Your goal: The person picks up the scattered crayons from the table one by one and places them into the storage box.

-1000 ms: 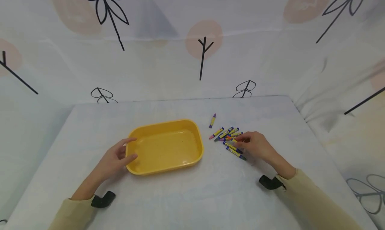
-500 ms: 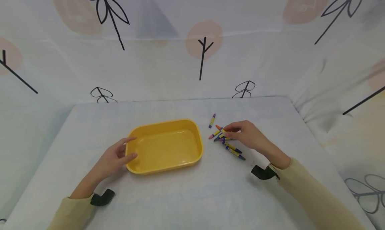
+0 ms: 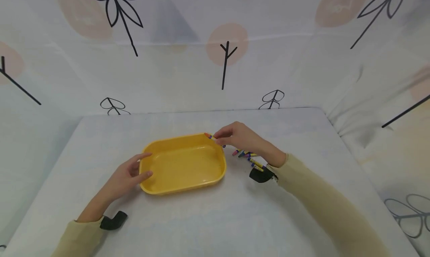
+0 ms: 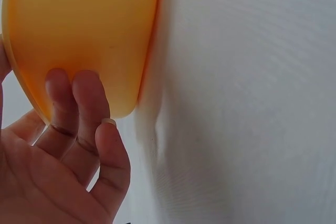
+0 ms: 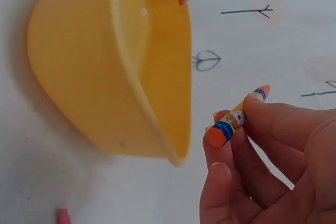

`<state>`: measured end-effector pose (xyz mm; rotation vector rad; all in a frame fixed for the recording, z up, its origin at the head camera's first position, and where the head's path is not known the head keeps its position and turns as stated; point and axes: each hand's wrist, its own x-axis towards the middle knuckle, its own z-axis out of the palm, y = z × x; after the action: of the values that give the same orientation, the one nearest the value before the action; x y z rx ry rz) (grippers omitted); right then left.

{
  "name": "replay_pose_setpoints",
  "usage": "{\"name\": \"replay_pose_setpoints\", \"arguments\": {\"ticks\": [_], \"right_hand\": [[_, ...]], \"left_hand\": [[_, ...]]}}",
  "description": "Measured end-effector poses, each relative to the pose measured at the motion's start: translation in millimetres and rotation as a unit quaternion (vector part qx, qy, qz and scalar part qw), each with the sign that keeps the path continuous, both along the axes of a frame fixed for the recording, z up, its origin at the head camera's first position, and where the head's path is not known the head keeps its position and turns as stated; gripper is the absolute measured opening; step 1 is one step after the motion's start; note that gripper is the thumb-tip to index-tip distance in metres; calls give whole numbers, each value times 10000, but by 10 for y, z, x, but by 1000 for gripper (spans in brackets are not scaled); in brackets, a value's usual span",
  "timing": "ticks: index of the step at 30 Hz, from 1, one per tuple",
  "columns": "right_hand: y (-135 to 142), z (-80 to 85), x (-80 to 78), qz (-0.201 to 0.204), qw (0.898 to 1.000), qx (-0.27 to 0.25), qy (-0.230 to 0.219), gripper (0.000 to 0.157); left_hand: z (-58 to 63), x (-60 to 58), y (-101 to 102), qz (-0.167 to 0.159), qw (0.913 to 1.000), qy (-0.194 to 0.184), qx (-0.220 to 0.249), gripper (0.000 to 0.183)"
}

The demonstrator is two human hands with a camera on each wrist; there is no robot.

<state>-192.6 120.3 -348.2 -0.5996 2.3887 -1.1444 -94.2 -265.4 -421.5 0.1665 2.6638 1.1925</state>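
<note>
My left hand [image 3: 122, 176] grips the left end of a yellow plastic tray [image 3: 181, 171], with thumb and a finger over its rim. In the left wrist view, other fingers of the left hand [image 4: 68, 156] lie against the outside of the tray's wall [image 4: 89, 24]. An orange crayon [image 5: 236, 119] in a yellow and blue wrapper is pinched between the thumb and fingers of my right hand [image 3: 240, 137]. In the head view that hand is at the tray's back right corner, and the crayon's orange tip overlaps the rim.
Several more crayons [image 3: 256, 163] lie on the white cloth right of the tray, partly hidden under the right forearm and its black wrist mount [image 3: 261, 175]. In the right wrist view a pink crayon tip [image 5: 64, 216] shows at the bottom edge. Patterned cloth walls surround the table.
My right hand has lifted the orange crayon from the pile and carried it left to the tray's back right corner. The left hand and tray have stayed put.
</note>
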Motion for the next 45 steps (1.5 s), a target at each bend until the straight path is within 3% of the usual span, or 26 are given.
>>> {"name": "replay_pose_setpoints", "arguments": {"ticks": [10, 15, 19, 25, 31, 45], "right_hand": [[-576, -117, -221, 782, 9968, 57, 157, 25], [-838, -155, -268, 1150, 9932, -141, 69, 26], [-1024, -199, -282, 1415, 9896, -21, 250, 23], [-1192, -310, -283, 1474, 9854, 455, 724, 21], [-1289, -398, -251, 1569, 9645, 1416, 1580, 20], [-1428, -547, -222, 1329, 9657, 1551, 1602, 23]], "left_hand": [[33, -15, 6, -134, 9998, 143, -81, 65], [42, -22, 15, -152, 9996, 197, -118, 65], [33, -39, 10, -183, 9997, 174, -8, 65], [22, -52, 10, -199, 9996, 71, 185, 64], [41, -51, 15, -235, 9995, 40, 201, 64], [42, -58, 15, -257, 9994, 21, 241, 61]]}}
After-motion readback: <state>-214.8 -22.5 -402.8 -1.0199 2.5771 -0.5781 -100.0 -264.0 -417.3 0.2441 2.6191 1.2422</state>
